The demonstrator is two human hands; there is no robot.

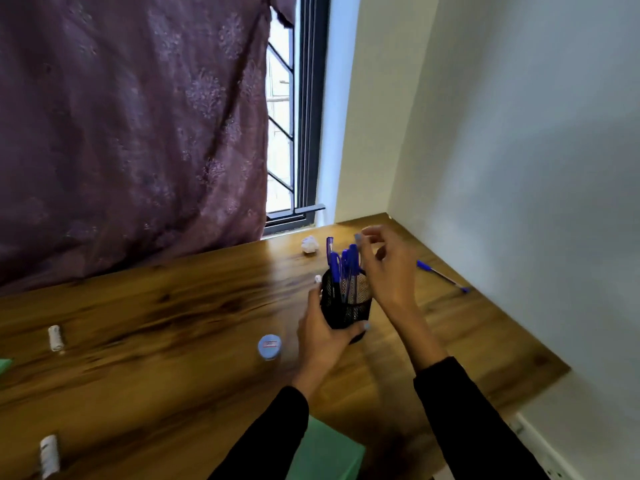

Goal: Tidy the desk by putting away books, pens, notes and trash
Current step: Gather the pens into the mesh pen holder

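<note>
Black wire-mesh pen cup [347, 308], cylindrical, upright, gripped low round its wall by left hand [323, 336] above wooden desk [166, 327]. Blue pens [341, 268] standing in it, caps up, long axes near vertical; right hand [388, 268] just above them, fingers loosely curled, grasping nothing. One loose blue pen [441, 276] flat near right wall, lying diagonally; crumpled paper ball [309, 244] behind cup.
</note>
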